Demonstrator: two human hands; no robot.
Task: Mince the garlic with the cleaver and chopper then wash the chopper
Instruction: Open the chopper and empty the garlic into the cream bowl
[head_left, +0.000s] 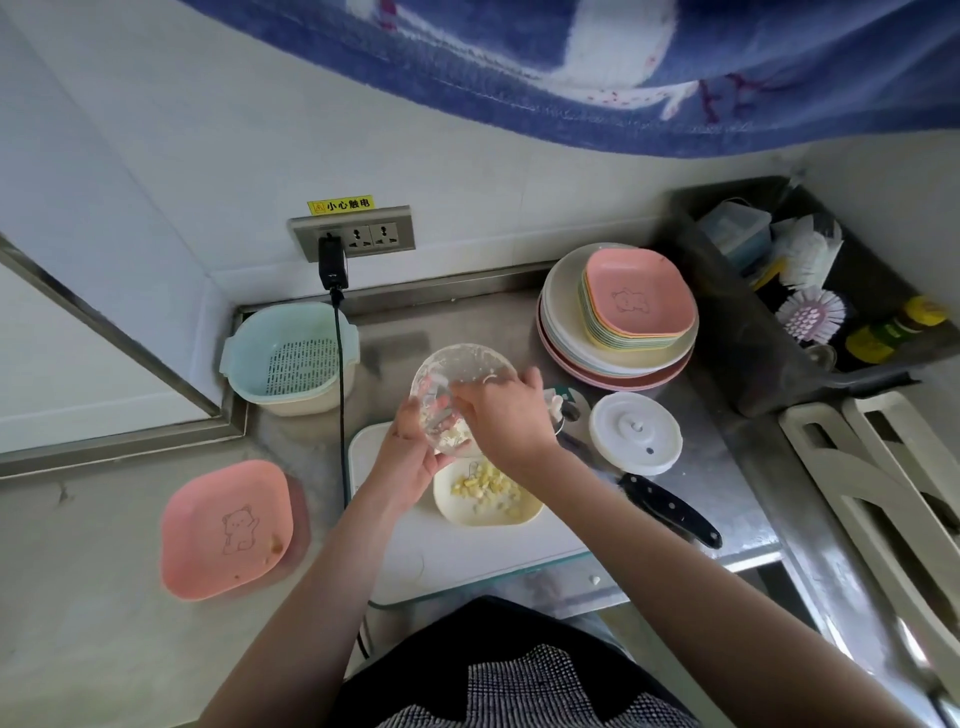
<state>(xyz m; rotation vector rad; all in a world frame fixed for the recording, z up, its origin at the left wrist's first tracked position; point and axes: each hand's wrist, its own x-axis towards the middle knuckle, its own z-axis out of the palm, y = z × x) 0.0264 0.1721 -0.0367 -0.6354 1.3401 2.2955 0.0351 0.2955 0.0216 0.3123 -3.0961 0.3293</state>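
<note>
My left hand (410, 457) grips the clear chopper bowl (457, 379), tilted over a cream square dish (524, 512) that holds minced garlic (485, 486). The fingers of my right hand (498, 415) reach inside the bowl, where white garlic bits cling to the wall; whether they hold anything I cannot tell. The dish rests on a white cutting board (467, 551). The chopper's white lid (636, 434) lies to the right on the steel counter. The cleaver's black riveted handle (670, 509) lies beside the board, its blade hidden behind my right arm.
A pink square plate (226, 530) sits at front left. A light blue strainer basket (291, 358) stands at the back left, with a black cable (341, 395) running from the wall socket. Stacked plates (618, 322) stand at the back right. Brushes lie in a dark tray (810, 312).
</note>
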